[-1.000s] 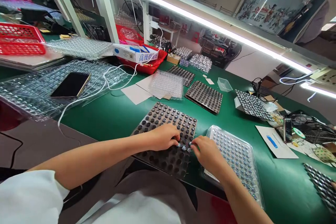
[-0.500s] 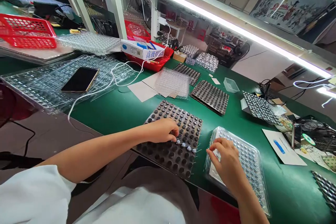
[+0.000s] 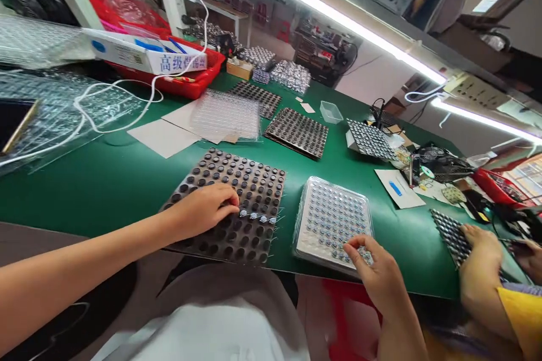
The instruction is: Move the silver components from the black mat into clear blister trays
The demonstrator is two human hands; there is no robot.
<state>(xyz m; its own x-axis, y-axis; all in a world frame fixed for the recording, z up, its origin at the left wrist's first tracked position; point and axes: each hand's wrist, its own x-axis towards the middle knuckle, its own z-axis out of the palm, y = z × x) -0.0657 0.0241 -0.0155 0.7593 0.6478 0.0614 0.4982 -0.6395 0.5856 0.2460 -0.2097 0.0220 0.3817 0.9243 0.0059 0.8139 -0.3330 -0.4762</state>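
My left hand point(image 3: 214, 208) is over a dark board point(image 3: 249, 245) studded with rows of round black pieces. Its thumb and fingertips are pinched together, and whatever they hold is hidden. Just right of those fingertips, several small silver-blue round parts with thin wire leads point(image 3: 253, 216) sit in a row on the board. My right hand point(image 3: 375, 268) is at the near right corner of a clear plastic tray point(image 3: 302, 242), filled with rows of similar small parts point(image 3: 334, 208). Its thumb and index finger close at the parts there; anything between them is too small to make out.
Behind lie another studded board point(image 3: 298, 130), a clear blister sheet point(image 3: 226, 115) and white card point(image 3: 165, 138). A red basket point(image 3: 190, 87) and white cable point(image 3: 148, 107) are at left. At right, a co-worker's hand point(image 3: 483, 240) rests on a studded board point(image 3: 449, 234).
The view has turned right, bringing a co-worker's hands into sight. My right hand has moved from the tray's left side to its near right corner. My left hand stays by the row of parts.
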